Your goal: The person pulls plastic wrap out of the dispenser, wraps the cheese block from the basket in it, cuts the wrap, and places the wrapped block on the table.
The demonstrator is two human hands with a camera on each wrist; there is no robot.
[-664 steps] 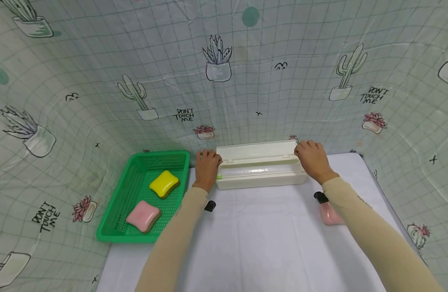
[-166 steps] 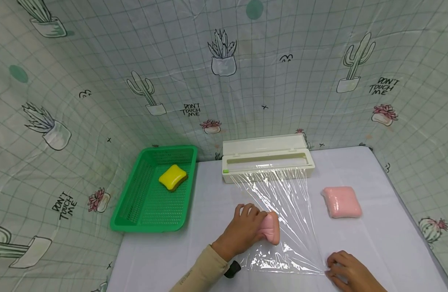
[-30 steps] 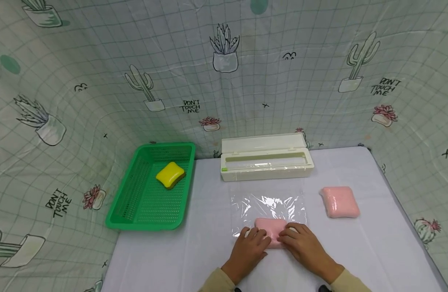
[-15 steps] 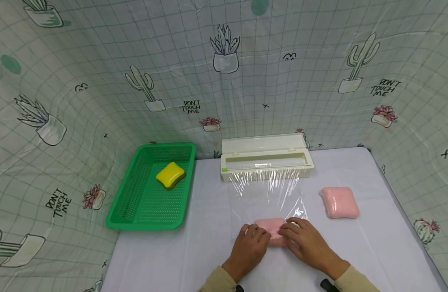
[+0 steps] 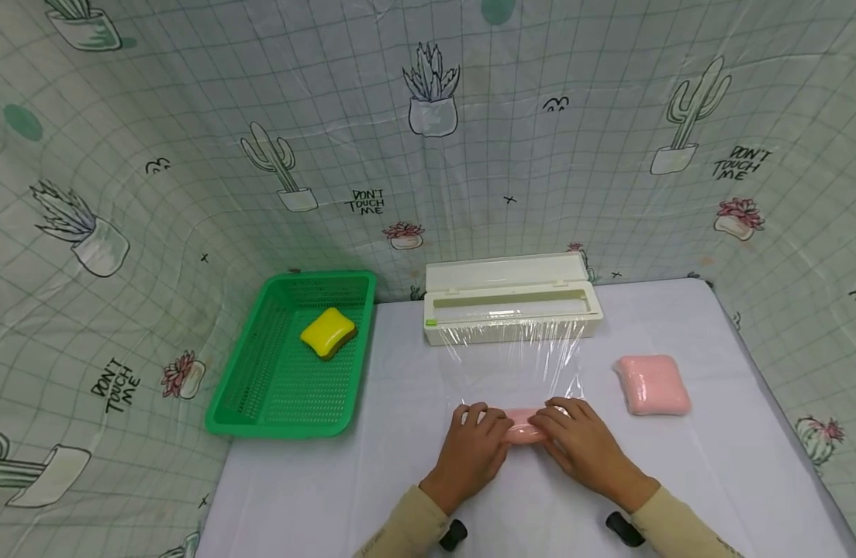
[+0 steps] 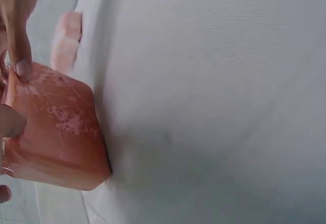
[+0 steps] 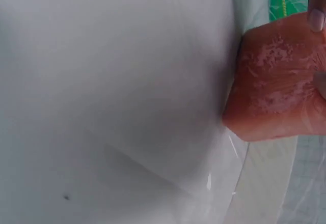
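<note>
My left hand [image 5: 470, 449] and right hand [image 5: 587, 453] pinch the two ends of a pink sponge [image 5: 524, 426], thumbs on the near side and fingers over the top. Both wrist views show the sponge tipped up on its far edge, its broad orange-pink face [image 6: 61, 127] toward me with crinkled cling film over it. A sheet of clear cling film [image 5: 512, 372] runs from the sponge back to a white cling film dispenser [image 5: 505, 273] whose lid stands up. The sponge's ends are hidden under my fingers.
On the right lies another pink sponge [image 5: 654, 385], shiny as if wrapped. A green basket [image 5: 281, 432] on the left holds a yellow sponge [image 5: 328, 332]. Behind the dispenser hangs a patterned cloth [image 5: 505, 155]. White cloth [image 5: 400, 387] covers the table.
Film was pulled out and a pink sponge went from the basket onto it. In the last half second both hands moved away from me, tipping the sponge up toward the dispenser.
</note>
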